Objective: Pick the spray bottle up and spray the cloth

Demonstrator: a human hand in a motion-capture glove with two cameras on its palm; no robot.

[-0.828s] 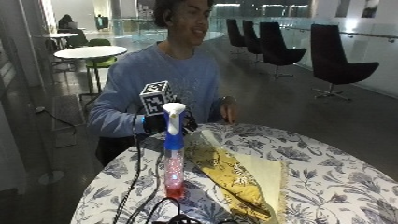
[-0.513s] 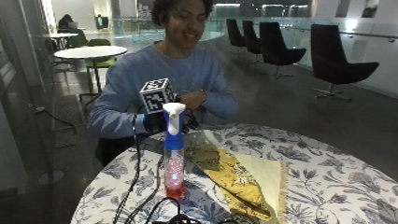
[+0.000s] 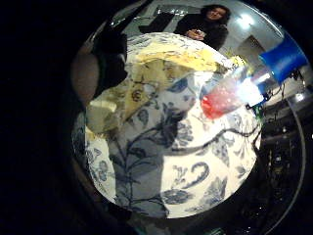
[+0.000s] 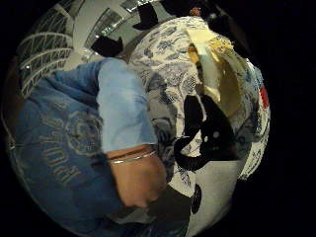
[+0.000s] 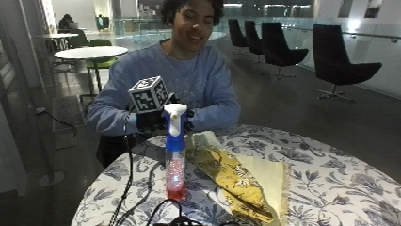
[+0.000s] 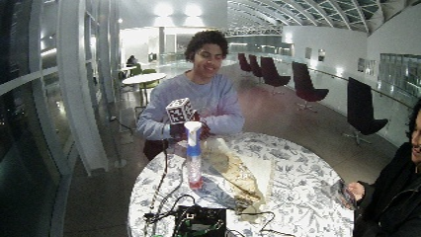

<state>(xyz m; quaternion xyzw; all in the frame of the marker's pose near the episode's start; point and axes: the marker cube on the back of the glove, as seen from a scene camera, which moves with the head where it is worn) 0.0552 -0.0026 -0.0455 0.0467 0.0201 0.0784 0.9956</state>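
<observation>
Blue-and-white flower-patterned round desk [image 5: 325, 179] spreads out under everything; nearest the outside camera stands the tall clear plastic spray bottle [image 5: 175, 155] with its blue collar, white trigger head and a little red liquid at the bottom, upright and untouched; just beside it lies the crumpled yellow patterned cloth [image 5: 241, 176], stretched along the desk; beyond both, at the desk's edge near my chest, sits my black-gloved right hand [image 5: 150, 123], behind the bottle and apart from it; whether it is open or closed I cannot tell. My bare left hand [image 4: 140, 180] has lifted away from beside the cloth and drawn in next to the glove. I judge the pick-up has not begun; the reach comes next.
</observation>
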